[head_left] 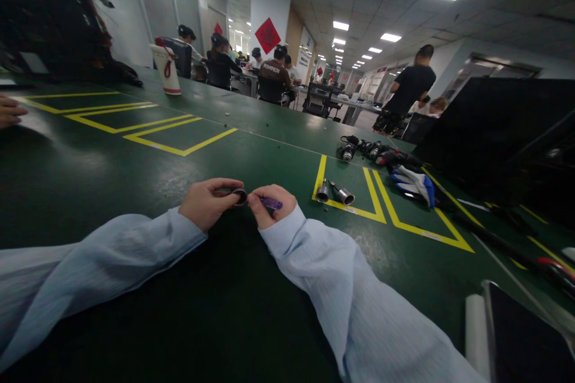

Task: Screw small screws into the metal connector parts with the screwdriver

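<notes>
My left hand (209, 200) is closed around a small dark round metal part (239, 195), pinched between thumb and fingers just above the green table (135, 179). My right hand (269, 206) is closed on a small purple-handled tool (271, 203), whose tip meets the round part. Both hands rest near each other at the table's middle. Both forearms wear light blue sleeves.
Two silver cylindrical parts (333, 192) lie right of my hands inside yellow floor-tape markings. Further back lie several dark parts (363, 148) and a blue-white glove (415, 184). A white cup (168, 69) stands far left. Another person's hand (9, 111) shows at the left edge. A black panel (494, 131) stands right.
</notes>
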The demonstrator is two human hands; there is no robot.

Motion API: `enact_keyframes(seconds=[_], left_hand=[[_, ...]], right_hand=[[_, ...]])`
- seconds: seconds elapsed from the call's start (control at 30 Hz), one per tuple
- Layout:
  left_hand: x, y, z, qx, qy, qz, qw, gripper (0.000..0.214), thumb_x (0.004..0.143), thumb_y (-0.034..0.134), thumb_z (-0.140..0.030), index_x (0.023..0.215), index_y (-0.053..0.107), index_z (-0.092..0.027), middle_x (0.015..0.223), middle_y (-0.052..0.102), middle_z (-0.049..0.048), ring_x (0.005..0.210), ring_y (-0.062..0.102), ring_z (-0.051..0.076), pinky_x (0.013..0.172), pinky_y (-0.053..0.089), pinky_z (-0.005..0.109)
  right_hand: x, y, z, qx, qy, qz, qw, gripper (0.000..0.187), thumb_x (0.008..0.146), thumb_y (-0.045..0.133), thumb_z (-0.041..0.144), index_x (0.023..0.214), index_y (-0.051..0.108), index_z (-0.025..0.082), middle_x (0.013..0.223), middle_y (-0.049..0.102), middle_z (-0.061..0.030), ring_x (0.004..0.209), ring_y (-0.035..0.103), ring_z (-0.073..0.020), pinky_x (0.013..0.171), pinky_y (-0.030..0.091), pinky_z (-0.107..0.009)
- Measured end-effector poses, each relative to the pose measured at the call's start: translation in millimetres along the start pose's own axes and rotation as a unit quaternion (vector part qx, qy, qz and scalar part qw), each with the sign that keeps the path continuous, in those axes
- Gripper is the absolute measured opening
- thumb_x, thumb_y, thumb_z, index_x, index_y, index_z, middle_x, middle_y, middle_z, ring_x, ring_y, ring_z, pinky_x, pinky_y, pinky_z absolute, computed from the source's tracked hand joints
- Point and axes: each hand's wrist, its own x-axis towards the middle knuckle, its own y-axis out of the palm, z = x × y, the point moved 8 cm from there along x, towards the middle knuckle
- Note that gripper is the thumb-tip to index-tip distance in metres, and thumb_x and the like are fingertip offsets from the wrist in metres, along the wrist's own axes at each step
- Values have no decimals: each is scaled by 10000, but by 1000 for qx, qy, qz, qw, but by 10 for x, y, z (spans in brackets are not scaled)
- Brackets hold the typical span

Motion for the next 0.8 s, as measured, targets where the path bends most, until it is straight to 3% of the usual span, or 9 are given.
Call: enact_keyframes(seconds=[0.23,0.5,0.63,0.7,0.8], left_hand=[[32,5,48,22,21,14,999,313,507,688,-225,801,656,-121,605,689,35,629,669,203,688,544,339],[40,25,77,-13,10,16,1000,354,483,714,-233,812,652,-117,616,686,33,626,671,203,707,548,354],[30,28,61,-17,9,21,1000,361,483,724,-252,812,652,-123,618,684,28,628,670,198,704,548,347],[32,25,57,-14,7,24,1000,355,475,729,-251,799,654,-124,618,684,30,625,669,199,700,548,346],[17,16,53,-5,-2,28,1000,352,459,735,-243,783,661,-127,604,682,30,618,667,200,702,546,349]], right_hand=[[-24,-68,-109,40,56,-51,996,248,793,436,306,603,537,185,514,519,8,483,495,-112,504,404,-244],[-95,-65,-396,98,179,-83,975,277,775,464,395,617,537,180,478,520,22,437,494,-107,463,406,-236],[-98,-34,-404,139,207,-85,965,256,746,498,389,604,539,180,454,506,39,410,479,-91,454,403,-223],[-88,-42,-417,181,222,-103,953,248,733,507,375,583,529,178,438,499,41,393,466,-86,442,395,-220],[-104,-81,-558,261,285,-146,911,245,724,506,354,553,496,178,393,489,44,350,444,-80,398,363,-210]])
